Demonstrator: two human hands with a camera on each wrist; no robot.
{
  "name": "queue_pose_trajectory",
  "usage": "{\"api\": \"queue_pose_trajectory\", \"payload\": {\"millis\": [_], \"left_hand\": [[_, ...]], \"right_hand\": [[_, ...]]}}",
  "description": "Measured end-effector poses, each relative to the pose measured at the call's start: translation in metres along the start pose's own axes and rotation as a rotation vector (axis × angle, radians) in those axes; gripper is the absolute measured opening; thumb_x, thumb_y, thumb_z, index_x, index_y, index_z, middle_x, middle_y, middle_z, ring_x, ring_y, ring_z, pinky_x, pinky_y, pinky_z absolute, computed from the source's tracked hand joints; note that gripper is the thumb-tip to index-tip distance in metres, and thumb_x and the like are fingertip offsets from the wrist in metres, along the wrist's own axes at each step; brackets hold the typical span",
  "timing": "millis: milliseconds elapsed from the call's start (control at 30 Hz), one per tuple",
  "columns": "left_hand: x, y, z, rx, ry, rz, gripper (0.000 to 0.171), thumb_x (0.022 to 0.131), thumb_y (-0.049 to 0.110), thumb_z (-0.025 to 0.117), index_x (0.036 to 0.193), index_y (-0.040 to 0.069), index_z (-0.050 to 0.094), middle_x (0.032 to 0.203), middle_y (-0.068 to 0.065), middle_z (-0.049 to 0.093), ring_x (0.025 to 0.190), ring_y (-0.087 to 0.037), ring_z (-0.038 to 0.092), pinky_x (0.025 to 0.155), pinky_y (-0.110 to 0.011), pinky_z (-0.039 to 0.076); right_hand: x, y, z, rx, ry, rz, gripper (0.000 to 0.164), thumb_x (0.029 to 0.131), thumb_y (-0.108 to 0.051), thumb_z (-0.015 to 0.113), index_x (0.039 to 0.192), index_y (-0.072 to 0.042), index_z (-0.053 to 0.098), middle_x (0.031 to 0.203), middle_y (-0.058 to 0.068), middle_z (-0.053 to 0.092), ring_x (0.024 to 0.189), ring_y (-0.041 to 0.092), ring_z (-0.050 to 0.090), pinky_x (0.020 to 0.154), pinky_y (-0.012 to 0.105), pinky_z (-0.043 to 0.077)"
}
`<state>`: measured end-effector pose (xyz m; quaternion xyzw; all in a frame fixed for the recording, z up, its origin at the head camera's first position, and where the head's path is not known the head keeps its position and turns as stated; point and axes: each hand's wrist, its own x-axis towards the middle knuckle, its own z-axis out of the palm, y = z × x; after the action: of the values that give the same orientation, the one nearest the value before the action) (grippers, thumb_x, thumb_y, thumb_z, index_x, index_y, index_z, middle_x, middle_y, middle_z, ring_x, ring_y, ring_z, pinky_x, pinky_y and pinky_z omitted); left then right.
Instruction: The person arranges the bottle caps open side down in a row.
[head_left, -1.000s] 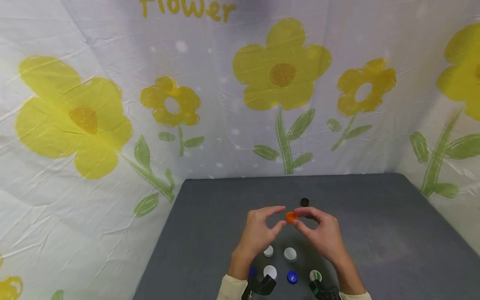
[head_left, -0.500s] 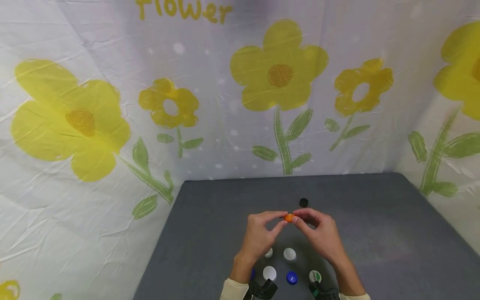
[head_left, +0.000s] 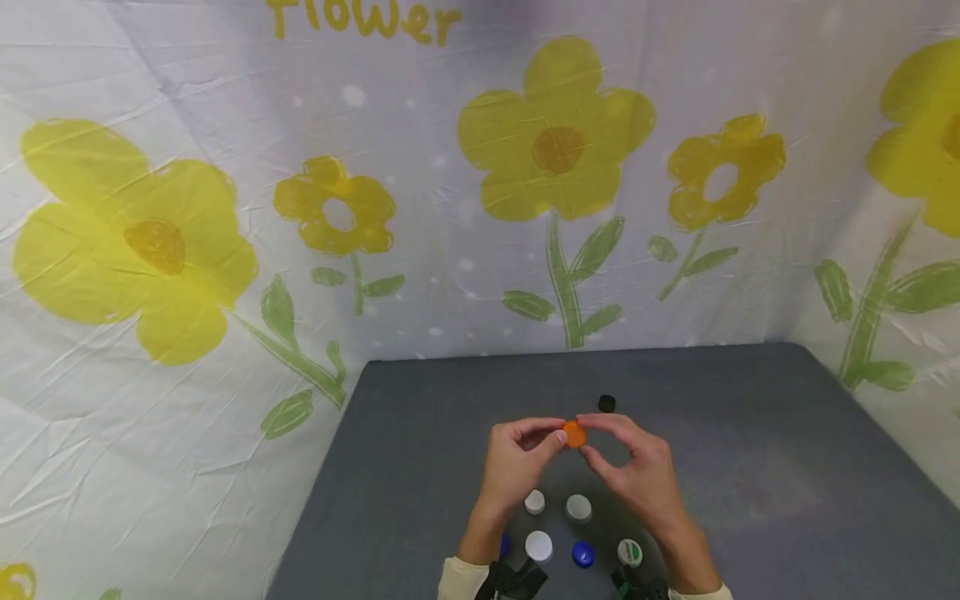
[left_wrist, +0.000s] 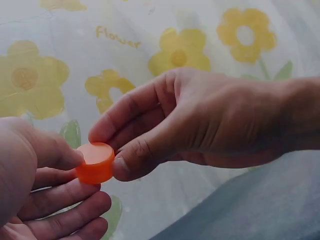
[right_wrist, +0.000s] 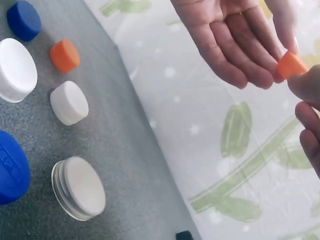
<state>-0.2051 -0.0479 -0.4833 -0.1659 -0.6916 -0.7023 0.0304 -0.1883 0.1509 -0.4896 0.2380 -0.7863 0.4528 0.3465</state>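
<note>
A small orange bottle cap is held up above the grey table, its flat top facing me in the head view. My left hand pinches it from the left, with the thumb over its edge. From the other side my right hand also pinches it between thumb and index finger. Seen in the left wrist view, the left thumb lies on the top of the orange cap and a left finger is beneath it. The right thumb covers part of the cap in the right wrist view.
Several caps lie on the table below the hands: white caps, a blue cap, a green-and-white cap and a second orange cap. A black cap lies beyond the hands. A flower-printed cloth hangs behind.
The orange cap was in the right hand, with the left hand apart from it. The left fingers have taken hold too, and the cap has turned flat side toward me, shifting slightly left.
</note>
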Motion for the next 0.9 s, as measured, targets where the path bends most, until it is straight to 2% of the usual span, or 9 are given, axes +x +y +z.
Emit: {"api": "queue_pose_trajectory", "payload": {"millis": [100, 200, 333, 433, 633, 733, 833, 900], "left_hand": [[0.000, -0.001, 0.000, -0.033, -0.014, -0.034, 0.021, 0.101, 0.010, 0.078, 0.116, -0.004, 0.082, 0.113, -0.023, 0.082, 0.098, -0.026, 0.083, 0.090, -0.029, 0.066], [-0.001, -0.003, 0.001, 0.024, -0.012, -0.010, 0.022, 0.102, 0.013, 0.079, 0.119, 0.000, 0.082, 0.115, -0.019, 0.082, 0.102, -0.026, 0.083, 0.092, -0.028, 0.065], [-0.002, -0.005, 0.003, 0.133, -0.029, 0.125, 0.028, 0.102, 0.014, 0.079, 0.128, 0.004, 0.080, 0.125, -0.012, 0.082, 0.113, -0.025, 0.080, 0.100, -0.032, 0.063], [-0.001, -0.007, 0.005, 0.177, -0.071, 0.221, 0.032, 0.101, 0.013, 0.080, 0.132, 0.004, 0.078, 0.129, -0.009, 0.081, 0.117, -0.024, 0.079, 0.103, -0.040, 0.063], [0.005, -0.006, 0.011, 0.320, -0.116, 0.314, 0.033, 0.098, 0.015, 0.085, 0.129, 0.007, 0.081, 0.124, -0.004, 0.082, 0.115, -0.016, 0.079, 0.099, -0.046, 0.065], [0.008, -0.005, 0.018, 0.394, -0.130, 0.328, 0.033, 0.096, 0.013, 0.086, 0.128, 0.008, 0.082, 0.123, -0.005, 0.083, 0.116, -0.017, 0.079, 0.100, -0.041, 0.064], [0.011, -0.007, 0.026, 0.480, -0.147, 0.339, 0.032, 0.095, 0.012, 0.087, 0.127, 0.010, 0.082, 0.123, -0.003, 0.083, 0.116, -0.014, 0.078, 0.101, -0.032, 0.063], [0.012, -0.010, 0.031, 0.536, -0.167, 0.335, 0.032, 0.095, 0.012, 0.087, 0.127, 0.011, 0.083, 0.123, -0.001, 0.083, 0.117, -0.012, 0.078, 0.101, -0.026, 0.061]], "right_hand": [[-0.002, 0.001, 0.000, -0.009, -0.003, -0.002, 0.052, 0.074, 0.008, 0.096, 0.120, -0.012, 0.082, 0.115, 0.005, 0.083, 0.108, 0.024, 0.078, 0.108, 0.007, 0.046], [-0.004, 0.002, -0.001, -0.034, -0.004, 0.003, 0.050, 0.074, 0.005, 0.097, 0.119, -0.012, 0.082, 0.114, 0.004, 0.083, 0.105, 0.025, 0.078, 0.106, 0.006, 0.046], [-0.006, 0.002, -0.004, -0.069, -0.001, 0.036, 0.047, 0.075, 0.003, 0.097, 0.117, -0.013, 0.083, 0.112, 0.000, 0.083, 0.102, 0.023, 0.079, 0.103, 0.005, 0.047], [-0.007, 0.001, -0.008, -0.071, -0.015, 0.091, 0.045, 0.078, 0.001, 0.096, 0.118, -0.015, 0.083, 0.112, -0.002, 0.083, 0.104, 0.021, 0.079, 0.100, 0.007, 0.049], [-0.007, 0.001, -0.022, -0.086, -0.067, 0.184, 0.040, 0.083, -0.004, 0.095, 0.118, -0.017, 0.083, 0.113, -0.002, 0.084, 0.107, 0.013, 0.077, 0.096, 0.008, 0.050], [-0.008, 0.004, -0.030, -0.117, -0.088, 0.215, 0.038, 0.084, -0.005, 0.094, 0.118, -0.018, 0.083, 0.113, -0.003, 0.084, 0.107, 0.012, 0.076, 0.094, 0.007, 0.049], [-0.011, 0.007, -0.037, -0.160, -0.116, 0.253, 0.036, 0.085, -0.008, 0.094, 0.117, -0.020, 0.083, 0.112, -0.006, 0.083, 0.105, 0.015, 0.077, 0.092, 0.017, 0.055], [-0.013, 0.010, -0.042, -0.196, -0.143, 0.284, 0.034, 0.086, -0.011, 0.095, 0.116, -0.021, 0.083, 0.111, -0.007, 0.083, 0.104, 0.019, 0.078, 0.090, 0.028, 0.060]]}}
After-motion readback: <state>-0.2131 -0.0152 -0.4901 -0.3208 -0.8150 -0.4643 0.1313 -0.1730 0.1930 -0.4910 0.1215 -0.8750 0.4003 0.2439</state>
